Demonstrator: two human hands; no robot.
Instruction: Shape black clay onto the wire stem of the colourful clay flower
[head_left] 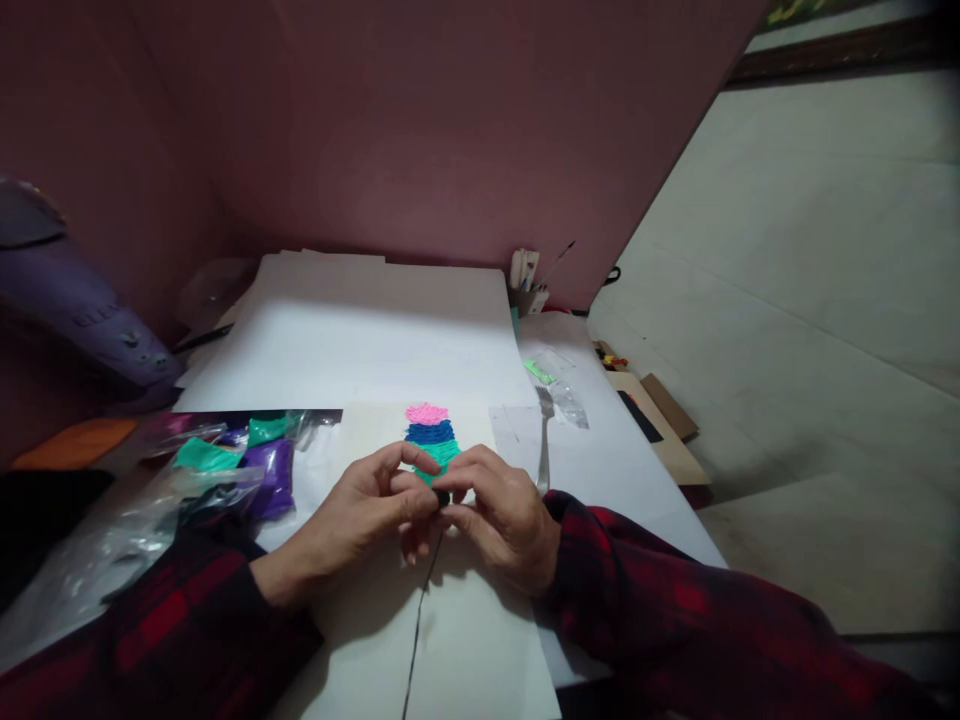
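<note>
My left hand (375,500) and my right hand (506,515) meet over a white sheet (480,640). Between their fingertips both pinch a small dark piece (442,496). Just beyond the fingers, textured bands lie on the sheet: pink (426,413) farthest away, then dark blue (430,431), then green (437,455), partly covered by my fingers. A thin dark line (417,640) runs from below the hands toward the near edge.
Large white sheets (375,330) lie behind. Plastic bags with green (206,455) and purple (270,478) material sit left. A fork (544,440) and a clear bag (566,390) are right. A pen holder (527,290) and purple bottle (90,310) stand farther back.
</note>
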